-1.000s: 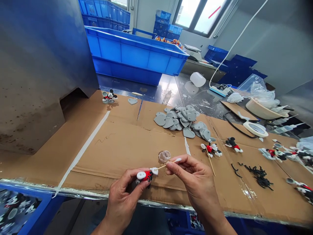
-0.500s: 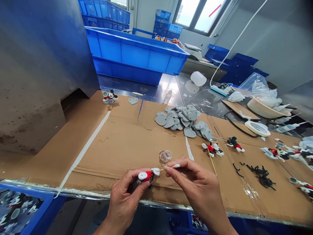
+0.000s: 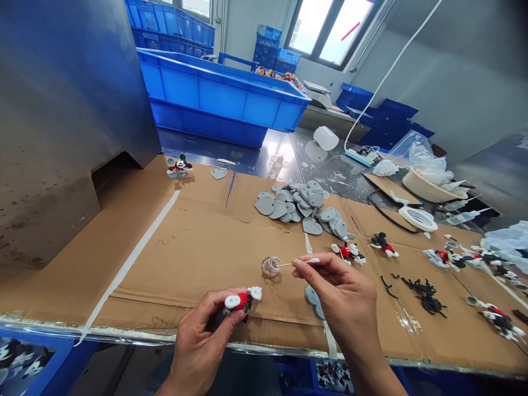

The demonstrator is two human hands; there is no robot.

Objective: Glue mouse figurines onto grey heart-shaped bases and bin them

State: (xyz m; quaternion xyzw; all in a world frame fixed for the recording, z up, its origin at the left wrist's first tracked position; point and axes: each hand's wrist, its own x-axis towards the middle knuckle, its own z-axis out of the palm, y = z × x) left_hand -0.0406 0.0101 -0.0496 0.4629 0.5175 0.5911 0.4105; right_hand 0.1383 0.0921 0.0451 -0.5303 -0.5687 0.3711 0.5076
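Observation:
My left hand (image 3: 206, 330) is closed around a small mouse figurine (image 3: 244, 302), its white feet turned up and its red shorts showing. Between the thumb and fingers of my right hand (image 3: 340, 291) is a cotton swab (image 3: 307, 261). The swab's thin far end reaches into a little clear glass jar (image 3: 271, 267) on the cardboard. Grey heart-shaped pieces (image 3: 313, 301) lie partly hidden behind my right wrist. Another mouse figurine (image 3: 348, 252) rests on its side just beyond my right hand.
A heap of grey heart-shaped bases (image 3: 289, 203) covers the cardboard's far middle. Thin black pieces (image 3: 427, 294) lie at right, near more figurines (image 3: 497, 319). One figurine (image 3: 179, 166) stands at far left beside a metal housing (image 3: 61, 126). A blue crate (image 3: 223, 82) sits behind.
The swab has moved away from the figurine to the glass jar, carried by my right hand. My left hand still grips the figurine, slightly lower. The whole view has shifted a little.

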